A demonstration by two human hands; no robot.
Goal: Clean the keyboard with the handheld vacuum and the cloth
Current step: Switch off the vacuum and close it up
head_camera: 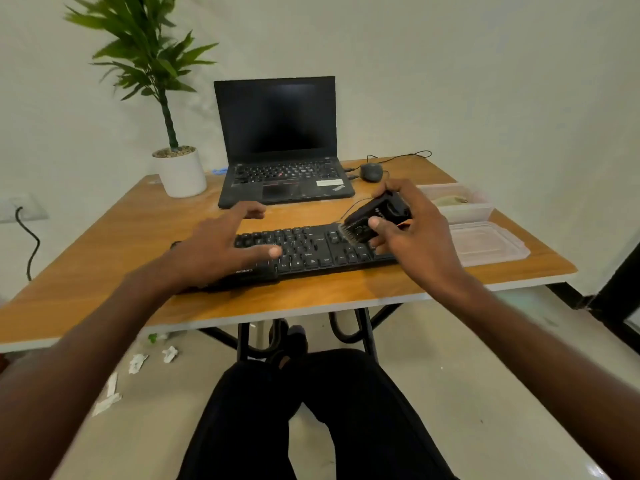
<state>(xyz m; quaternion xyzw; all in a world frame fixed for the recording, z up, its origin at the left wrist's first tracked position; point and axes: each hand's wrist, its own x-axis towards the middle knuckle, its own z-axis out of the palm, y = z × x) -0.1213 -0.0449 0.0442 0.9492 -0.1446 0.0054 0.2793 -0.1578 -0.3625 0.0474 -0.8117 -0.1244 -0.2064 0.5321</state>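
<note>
A black keyboard (311,247) lies near the front edge of the wooden table (104,271). My right hand (412,230) grips a small black handheld vacuum (375,216) with its brush end down over the keyboard's right part. My left hand (221,244) is spread over the keyboard's left end, fingers straight, thumb over the keys. A cloth (450,200) lies in a clear plastic box (485,211) at the right.
An open black laptop (280,150) stands behind the keyboard, with a dark mouse (371,172) to its right. A potted plant (181,171) stands at the back left. The box's clear lid (488,242) lies at the right edge. Paper scraps (138,362) litter the floor.
</note>
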